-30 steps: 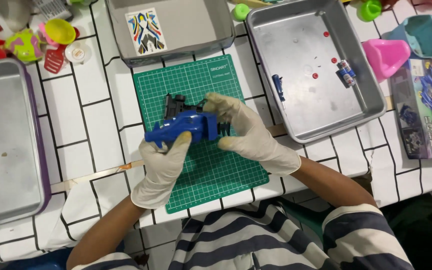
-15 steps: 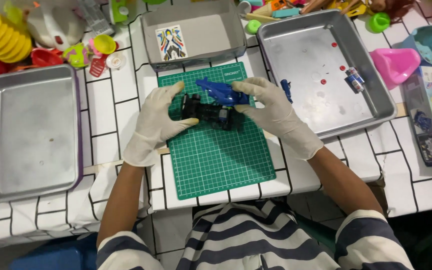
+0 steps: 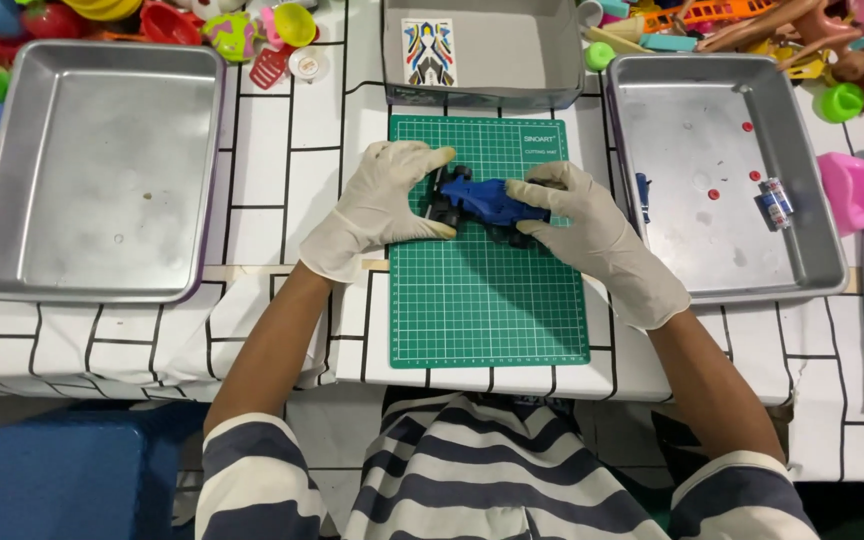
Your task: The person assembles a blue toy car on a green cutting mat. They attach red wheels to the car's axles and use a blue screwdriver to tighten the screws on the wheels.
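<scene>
Both gloved hands are on the toy car (image 3: 487, 203), a blue body over a black chassis, lying sideways on the upper part of the green mat (image 3: 487, 300). The left hand (image 3: 382, 205) cups the car's one end, thumb along the near side and fingers curled over the black wheels, gripping it. The right hand (image 3: 587, 225) closes on the other end, index finger stretched along the top of the blue shell, the rest wrapped round the side. Whether the shell is fully seated on the chassis is hard to tell, since the fingers cover the joints.

The mat sits on a white cloth with black lines. To the left, well apart from the hands, is a bare metal tray (image 3: 92, 170). To the right is a second tray (image 3: 727, 180) holding a few small red bits, a blue part by its left wall and a small cylinder. Just beyond the mat stands a grey box (image 3: 512, 50) with a sticker sheet (image 3: 428, 52) inside. Bright plastic toys crowd the far edge, and a pink scoop (image 3: 857, 190) lies right of the second tray.
</scene>
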